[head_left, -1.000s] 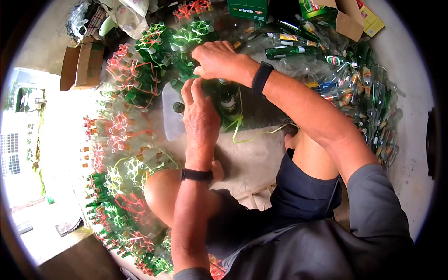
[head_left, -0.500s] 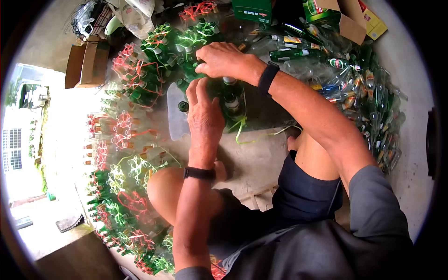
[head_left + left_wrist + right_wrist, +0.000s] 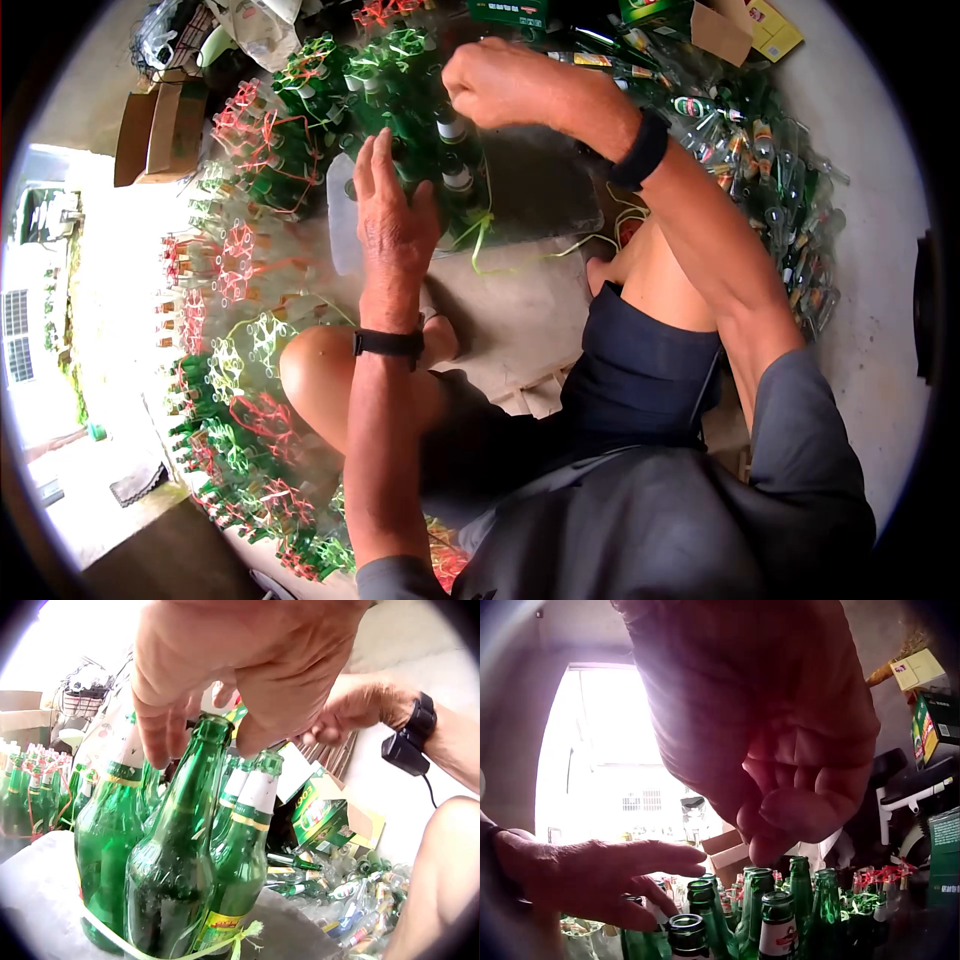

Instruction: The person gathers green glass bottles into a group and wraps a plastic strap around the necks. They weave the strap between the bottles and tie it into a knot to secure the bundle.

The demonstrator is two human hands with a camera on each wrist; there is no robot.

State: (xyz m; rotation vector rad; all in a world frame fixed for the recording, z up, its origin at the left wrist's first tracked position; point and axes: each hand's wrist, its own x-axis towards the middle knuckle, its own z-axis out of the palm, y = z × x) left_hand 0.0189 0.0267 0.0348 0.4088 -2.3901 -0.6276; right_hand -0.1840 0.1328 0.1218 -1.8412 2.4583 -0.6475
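Observation:
A cluster of green glass bottles (image 3: 172, 877) stands upright, with a yellow-green strap (image 3: 238, 945) knotted low around it. My left hand (image 3: 395, 230) is over the near left side of the cluster, fingers extended and thumb spread apart. In the left wrist view, its fingers and thumb hang on either side of one bottle's neck (image 3: 212, 742). Higher and to the right, my right hand (image 3: 510, 85) is raised over the cluster's far side. Its fingers curl in against the thumb in the right wrist view, with nothing visible between them, above the bottle mouths (image 3: 778, 900).
Bottle bundles tied with red and green straps (image 3: 250, 135) line the left side. Loose bottles (image 3: 770, 200) lie heaped at the right. Cardboard boxes (image 3: 165, 130) stand at the back left, with more at the back right. The strap's tail (image 3: 560, 250) runs toward my right foot.
My right hand has risen away from the bottles, up and to the right, its fingers now curled in. My left hand's fingers have straightened and its thumb has spread over the bottles.

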